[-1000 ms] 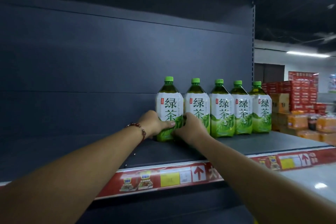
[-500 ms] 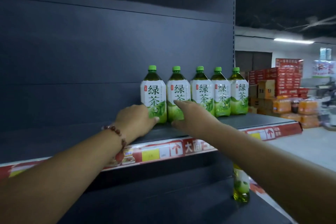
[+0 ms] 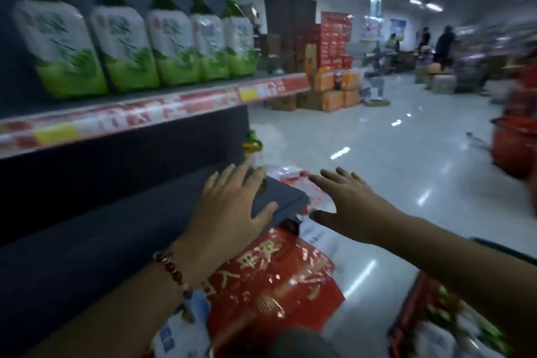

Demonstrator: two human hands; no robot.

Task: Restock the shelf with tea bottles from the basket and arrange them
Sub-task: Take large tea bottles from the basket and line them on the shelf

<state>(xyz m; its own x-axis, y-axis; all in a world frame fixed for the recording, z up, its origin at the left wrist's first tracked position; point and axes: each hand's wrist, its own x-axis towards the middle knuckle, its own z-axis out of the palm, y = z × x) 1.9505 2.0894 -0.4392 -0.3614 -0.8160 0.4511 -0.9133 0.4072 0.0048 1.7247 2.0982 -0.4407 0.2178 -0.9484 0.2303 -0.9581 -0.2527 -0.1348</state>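
Several green tea bottles (image 3: 125,46) with white-and-green labels stand in a row on the upper shelf (image 3: 145,113), at the top left and blurred. My left hand (image 3: 229,206), with a bead bracelet at the wrist, hovers with spread fingers over the corner of the lower shelf (image 3: 279,197). My right hand (image 3: 345,203) is held out flat and empty to its right, above the floor. One more tea bottle (image 3: 253,148) stands at the lower shelf's end, partly hidden. A red basket (image 3: 430,322) with bottles shows at the bottom right.
A red printed bag (image 3: 276,279) lies below my hands. Orange and red boxes (image 3: 334,73) are stacked past the shelf end. A red basket (image 3: 514,148) stands at the right edge. People stand far back across the shiny white floor (image 3: 392,154).
Both hands left the bottles on the upper shelf and dropped down to the lower shelf level. My view swung right and downward, bringing the floor and basket into sight.
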